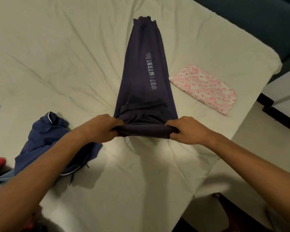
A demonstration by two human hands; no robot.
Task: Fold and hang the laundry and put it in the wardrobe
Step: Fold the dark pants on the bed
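Dark navy track trousers with pale lettering down one leg point(145, 77) lie flat on the pale cream bedsheet point(57, 56), legs stacked. Long axis runs 12–6 o'clock: hems at 12, waistband at 6, nearest the person.

Left hand point(102, 128) pinches the waistband's 9 o'clock corner, fingers curled under the cloth, thumb on top. Right hand point(187, 130) grips the 3 o'clock corner likewise. Waistband is raised slightly and taut between them. Both hands sit equally near; the rest of the garment extends away toward 12.

Judgement: next fold carries the waistband toward the hems, along that axis.

Folded pink floral cloth point(204, 88) at 3 o'clock, apart. Crumpled blue garment with white piping point(45, 138) at 8 o'clock.
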